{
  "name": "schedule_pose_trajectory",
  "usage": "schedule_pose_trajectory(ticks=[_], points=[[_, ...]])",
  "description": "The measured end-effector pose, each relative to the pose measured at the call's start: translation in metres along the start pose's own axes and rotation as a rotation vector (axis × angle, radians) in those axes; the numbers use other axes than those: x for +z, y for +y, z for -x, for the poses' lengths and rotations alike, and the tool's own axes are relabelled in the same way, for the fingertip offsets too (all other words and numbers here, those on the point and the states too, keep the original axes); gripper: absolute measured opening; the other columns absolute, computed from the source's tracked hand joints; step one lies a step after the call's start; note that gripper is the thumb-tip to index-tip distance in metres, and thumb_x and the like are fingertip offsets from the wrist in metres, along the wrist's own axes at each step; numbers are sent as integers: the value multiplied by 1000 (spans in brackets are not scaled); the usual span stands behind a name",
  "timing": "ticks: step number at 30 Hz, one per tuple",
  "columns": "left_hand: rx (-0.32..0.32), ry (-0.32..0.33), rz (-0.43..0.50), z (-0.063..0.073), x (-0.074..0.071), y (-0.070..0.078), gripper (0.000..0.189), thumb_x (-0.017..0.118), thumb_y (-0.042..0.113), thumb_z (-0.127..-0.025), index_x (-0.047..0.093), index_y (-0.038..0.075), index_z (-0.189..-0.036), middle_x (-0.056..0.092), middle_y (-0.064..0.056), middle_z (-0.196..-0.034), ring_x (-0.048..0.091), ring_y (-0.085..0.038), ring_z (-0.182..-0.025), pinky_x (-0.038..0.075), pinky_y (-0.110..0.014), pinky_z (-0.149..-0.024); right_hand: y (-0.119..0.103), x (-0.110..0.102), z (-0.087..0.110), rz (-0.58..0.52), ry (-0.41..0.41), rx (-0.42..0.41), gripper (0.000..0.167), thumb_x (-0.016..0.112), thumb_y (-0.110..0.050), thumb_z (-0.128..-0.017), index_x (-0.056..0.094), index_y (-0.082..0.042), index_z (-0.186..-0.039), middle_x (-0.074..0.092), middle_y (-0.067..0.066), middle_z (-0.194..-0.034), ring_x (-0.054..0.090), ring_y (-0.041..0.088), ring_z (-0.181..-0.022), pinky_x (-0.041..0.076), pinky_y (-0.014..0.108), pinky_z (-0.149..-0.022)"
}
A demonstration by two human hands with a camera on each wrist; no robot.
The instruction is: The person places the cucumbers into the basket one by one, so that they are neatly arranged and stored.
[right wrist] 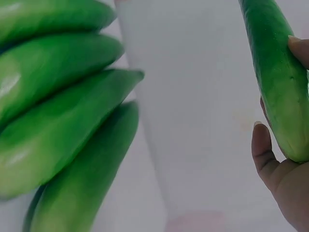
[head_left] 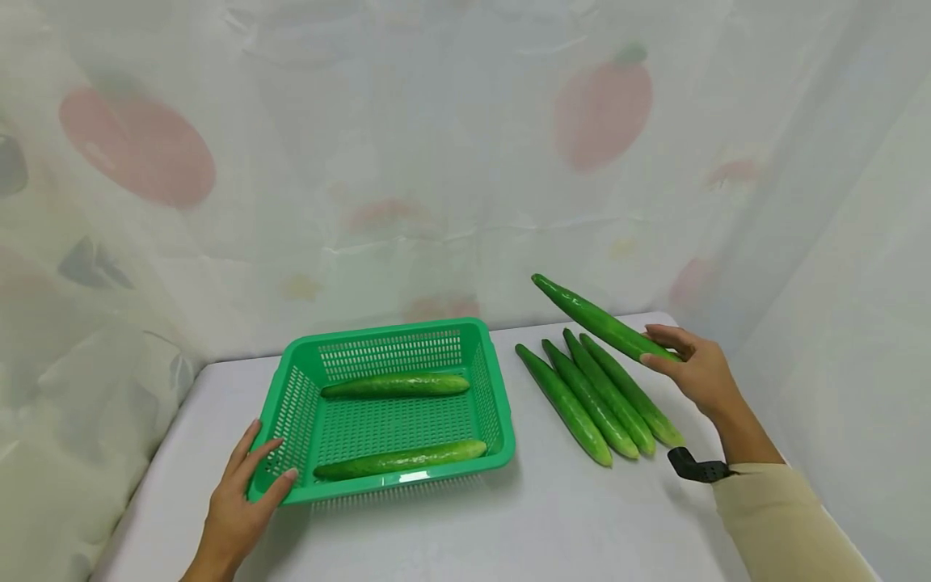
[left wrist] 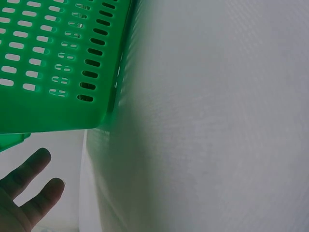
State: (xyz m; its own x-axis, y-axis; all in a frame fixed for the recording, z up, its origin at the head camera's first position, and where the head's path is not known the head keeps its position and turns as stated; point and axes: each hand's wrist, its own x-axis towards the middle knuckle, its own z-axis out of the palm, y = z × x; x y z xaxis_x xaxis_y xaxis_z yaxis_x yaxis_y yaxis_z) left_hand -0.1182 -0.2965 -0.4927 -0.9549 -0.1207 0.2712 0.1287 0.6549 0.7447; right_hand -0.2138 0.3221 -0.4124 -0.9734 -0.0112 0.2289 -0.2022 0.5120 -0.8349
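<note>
My right hand (head_left: 701, 376) grips a long green cucumber (head_left: 604, 323) near its thicker, paler end, thumb on one side and fingers on the other. The cucumber is raised and tilted, its thin dark end pointing up and left. In the right wrist view the held cucumber (right wrist: 277, 82) is at the right edge. My left hand (head_left: 236, 505) rests at the near left corner of a green plastic basket (head_left: 396, 325), its fingers spread and fairly straight. Inside the basket lie two cucumbers, one at the back (head_left: 396, 385) and one along the front (head_left: 400, 459).
Several cucumbers (head_left: 596, 396) lie side by side, slanted, on the white table (head_left: 465, 537) to the right of the basket. A pale curtain with faded fruit prints (head_left: 407, 162) stands behind, and white sheeting (head_left: 844, 323) borders the right side.
</note>
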Motion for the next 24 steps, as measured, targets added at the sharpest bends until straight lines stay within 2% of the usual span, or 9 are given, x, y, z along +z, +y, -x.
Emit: schedule_pose_trajectory(ticks=[9, 15, 18, 24], points=[[12, 4, 6, 1, 2, 0, 51, 68, 22, -92, 51, 8, -138, 16, 1, -159, 11, -17, -143, 21, -65, -101, -38, 13, -13, -89, -59, -135, 47, 73, -16, -89, 58, -3, -131, 61, 5, -123, 56, 8, -111, 48, 20, -81], [12, 5, 3, 1, 1, 0, 51, 69, 22, -92, 52, 8, -138, 15, 5, -159, 11, -14, -143, 23, -66, -100, -56, 28, -24, -66, -99, -209, 46, 73, -14, -88, 59, -5, -131, 60, 13, -126, 54, 20, -117, 46, 21, -86], [8, -1, 12, 0, 1, 0, 51, 68, 22, -93, 51, 8, -139, 14, 7, -159, 10, -13, -143, 23, -67, -98, -66, 37, -29, -64, -125, -246, 45, 73, -12, -88, 59, -5, -130, 60, 12, -126, 53, 24, -118, 45, 22, -87], [5, -2, 15, 1, 0, 1, 51, 68, 22, -93, 51, 8, -139, 15, 3, -159, 10, -14, -143, 23, -68, -98, -83, 56, -39, -134, -190, -293, 43, 73, -7, -87, 60, -1, -128, 61, 14, -125, 54, 27, -115, 46, 25, -86]])
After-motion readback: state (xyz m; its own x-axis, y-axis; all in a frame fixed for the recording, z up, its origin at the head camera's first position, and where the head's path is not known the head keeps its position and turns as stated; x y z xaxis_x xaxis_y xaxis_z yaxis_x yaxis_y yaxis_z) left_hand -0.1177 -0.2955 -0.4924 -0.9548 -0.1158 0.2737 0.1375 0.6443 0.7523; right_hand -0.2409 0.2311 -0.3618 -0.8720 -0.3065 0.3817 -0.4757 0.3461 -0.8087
